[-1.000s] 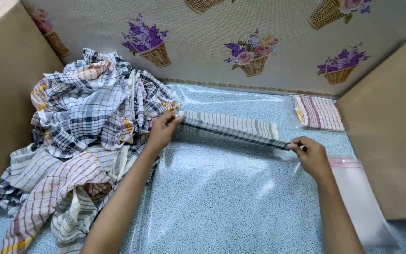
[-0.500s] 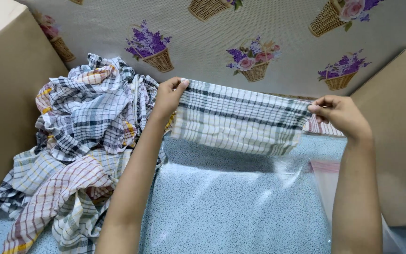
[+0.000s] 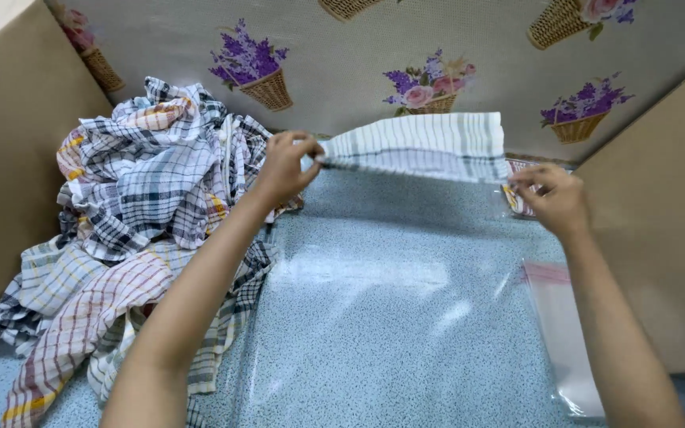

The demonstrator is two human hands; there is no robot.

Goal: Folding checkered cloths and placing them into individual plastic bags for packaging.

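I hold the folded striped cloth (image 3: 422, 147) stretched in the air above the bench (image 3: 390, 317), its long axis running left to right between my hands. My left hand (image 3: 283, 166) has its grip pinched closed on the left end; my right hand (image 3: 552, 198) sits at the right end, grip closed there, slightly lower and nearer me, with the heap of checked cloths (image 3: 136, 230) beside my left arm

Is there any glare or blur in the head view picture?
Head view: soft glare on the clear plastic sheet over the table; the folded cloth is slightly blurred, as is the right hand; the cloth pile looks sharp; lighting even, shadows faint.
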